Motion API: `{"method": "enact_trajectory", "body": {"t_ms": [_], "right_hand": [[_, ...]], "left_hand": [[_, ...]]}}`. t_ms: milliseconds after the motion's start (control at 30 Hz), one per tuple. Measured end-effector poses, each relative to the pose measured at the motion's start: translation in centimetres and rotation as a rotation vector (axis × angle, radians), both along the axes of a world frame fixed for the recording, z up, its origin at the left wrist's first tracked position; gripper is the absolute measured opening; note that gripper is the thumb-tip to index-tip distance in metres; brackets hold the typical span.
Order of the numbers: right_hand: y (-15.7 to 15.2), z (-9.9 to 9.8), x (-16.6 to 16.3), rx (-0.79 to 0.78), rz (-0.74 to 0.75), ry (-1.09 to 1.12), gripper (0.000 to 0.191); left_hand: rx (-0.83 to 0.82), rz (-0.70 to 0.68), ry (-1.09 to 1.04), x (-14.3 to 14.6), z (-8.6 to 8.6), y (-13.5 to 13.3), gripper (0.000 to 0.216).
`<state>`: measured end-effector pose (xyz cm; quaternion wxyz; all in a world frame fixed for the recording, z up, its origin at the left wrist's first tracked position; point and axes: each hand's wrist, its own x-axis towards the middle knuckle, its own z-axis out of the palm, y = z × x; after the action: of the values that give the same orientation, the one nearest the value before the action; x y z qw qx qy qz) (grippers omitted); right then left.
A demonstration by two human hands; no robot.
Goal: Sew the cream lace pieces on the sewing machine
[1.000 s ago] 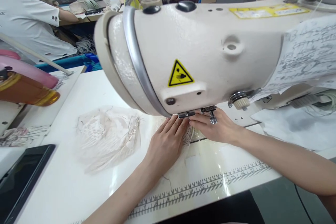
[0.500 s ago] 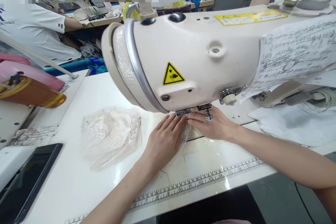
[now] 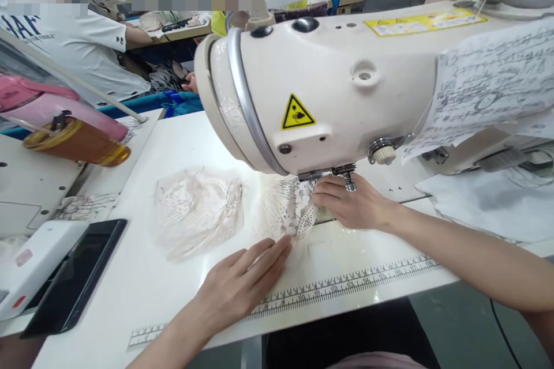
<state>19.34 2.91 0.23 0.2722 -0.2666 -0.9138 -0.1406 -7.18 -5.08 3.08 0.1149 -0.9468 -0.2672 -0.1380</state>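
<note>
A piece of cream lace fabric point(image 3: 289, 204) lies under the head of the sewing machine point(image 3: 337, 109), its scalloped edge toward the right. My right hand point(image 3: 352, 202) is closed on that edge close beside the needle area, with its fingertips partly behind the machine's metal parts. My left hand point(image 3: 242, 277) rests lower, fingers stretched out and fingertips touching the near end of the lace. Its thumb is hidden. Left of the machine lies a second crumpled bundle of sheer lace point(image 3: 199, 213), apart from both hands. The needle and presser foot are hidden.
A printed ruler point(image 3: 303, 300) runs along the table's front edge. At left are a phone-like black device point(image 3: 78, 277), an amber cup point(image 3: 82, 141) and a pink bottle point(image 3: 73, 112). White cloth point(image 3: 485, 204) lies at right. A person in a white shirt point(image 3: 78, 49) sits beyond.
My left hand has drawn back toward the front edge, uncovering the lace, and its fingers are stretched out. The right hand stays by the needle area. The view has shifted slightly.
</note>
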Motion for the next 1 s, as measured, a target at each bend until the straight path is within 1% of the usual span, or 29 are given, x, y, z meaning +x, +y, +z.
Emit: {"method": "enact_trajectory", "body": {"t_ms": [33, 100, 133, 167, 233, 300, 367, 467, 533, 600, 700, 833, 933, 1000], "right_hand": [[-0.1, 0.0, 0.0, -0.022, 0.013, 0.023, 0.029], [-0.1, -0.2, -0.1, -0.067, 0.039, 0.082, 0.025], [-0.1, -0.2, -0.2, -0.079, 0.048, 0.108, 0.022], [0.0, -0.4, -0.2, -0.083, 0.06, 0.128, 0.018], [0.2, -0.6, -0.4, -0.081, 0.087, 0.157, 0.012], [0.4, -0.9, -0.5, -0.083, 0.113, 0.178, 0.012], [0.5, -1.1, -0.4, -0.106, 0.128, 0.181, 0.015], [0.5, -1.1, -0.3, -0.166, 0.102, 0.164, 0.019], [0.3, -1.0, -0.3, -0.207, 0.043, 0.157, 0.016], [0.1, -0.9, -0.4, -0.234, -0.012, 0.149, 0.017], [0.0, -1.0, -0.7, -0.262, 0.007, 0.103, 0.023], [0.0, -1.5, -1.0, -0.281, 0.066, 0.066, 0.027], [0.2, -1.6, -0.9, -0.279, 0.085, 0.069, 0.027], [0.2, -1.6, -0.9, -0.279, 0.094, 0.07, 0.026]], "left_hand": [[-0.041, 0.08, -0.05, 0.1, 0.1, -0.3, 0.033], [-0.16, 0.248, -0.141, 0.7, 0.8, -0.3, 0.028], [-0.206, 0.312, -0.165, 1.1, 1.5, 0.1, 0.024], [-0.208, 0.343, -0.169, 1.5, 2.2, 0.6, 0.022], [-0.146, 0.322, -0.1, 2.2, 3.3, 2.1, 0.021], [-0.112, 0.247, -0.012, 2.9, 3.8, 4.0, 0.021], [-0.079, 0.171, 0.07, 3.6, 3.2, 5.7, 0.018], [0.02, 0.09, 0.104, 4.3, 1.6, 7.3, 0.033], [0.105, 0.071, 0.072, 4.4, 0.6, 7.6, 0.035], [0.182, 0.071, 0.052, 4.4, 0.1, 7.5, 0.035], [0.245, 0.072, 0.049, 4.2, 0.0, 7.3, 0.036], [0.242, 0.073, -0.014, 4.2, -0.2, 7.2, 0.03], [0.14, 0.049, -0.081, 4.3, -1.0, 7.1, 0.025], [0.046, 0.041, -0.075, 4.3, -1.6, 7.1, 0.03]]}}
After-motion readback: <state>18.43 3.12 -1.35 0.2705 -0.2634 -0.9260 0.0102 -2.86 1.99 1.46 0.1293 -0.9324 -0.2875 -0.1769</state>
